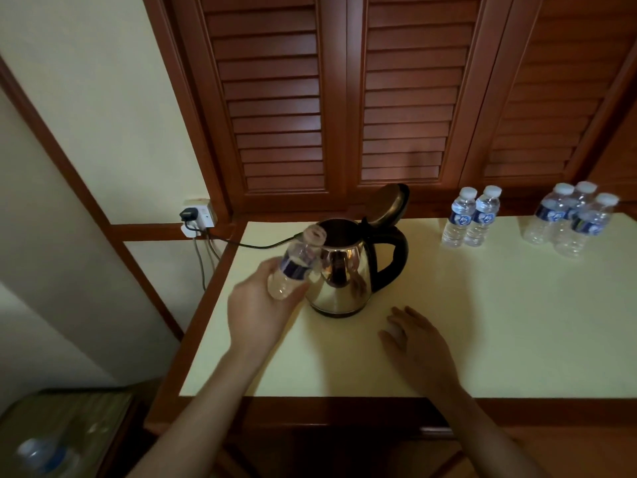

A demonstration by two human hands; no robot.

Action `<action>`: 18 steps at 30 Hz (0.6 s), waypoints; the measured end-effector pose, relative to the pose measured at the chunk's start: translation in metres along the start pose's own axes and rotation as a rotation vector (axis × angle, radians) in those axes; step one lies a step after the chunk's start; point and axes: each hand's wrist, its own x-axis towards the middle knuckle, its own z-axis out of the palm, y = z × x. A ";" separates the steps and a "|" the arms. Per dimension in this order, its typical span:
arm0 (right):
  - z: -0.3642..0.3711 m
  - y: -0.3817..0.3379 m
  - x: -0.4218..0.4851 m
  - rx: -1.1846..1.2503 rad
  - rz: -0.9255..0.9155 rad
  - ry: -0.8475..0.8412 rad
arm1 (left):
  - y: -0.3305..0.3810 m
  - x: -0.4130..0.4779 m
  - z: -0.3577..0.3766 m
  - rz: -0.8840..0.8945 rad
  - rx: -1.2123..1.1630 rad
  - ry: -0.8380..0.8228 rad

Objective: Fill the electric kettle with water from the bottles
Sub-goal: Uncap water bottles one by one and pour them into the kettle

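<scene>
Both hands work over the cream table (482, 322): left hand (262, 305) grasps the clear plastic water bottle (296, 267), tilted at the open steel electric kettle (341, 267); right hand (417, 339) rests loosely, possibly over a cap. I should keep the neck above the rim and pour steadily.

The blue labels on the pair of capped water bottles (470, 217) at the upper right of the frame carry a white mark that looks like "KS", while the labels on the three bottles (570, 219) further right are too blurred to read.
</scene>
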 end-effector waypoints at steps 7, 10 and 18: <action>0.001 0.001 0.001 -0.012 -0.026 0.017 | -0.016 -0.054 0.027 -0.229 -0.332 -0.157; 0.000 0.003 0.001 -0.037 -0.070 0.057 | -0.015 -0.062 0.034 -0.240 -0.358 -0.198; -0.029 -0.045 0.007 0.034 -0.127 0.127 | -0.029 -0.068 0.043 -0.331 -0.410 -0.263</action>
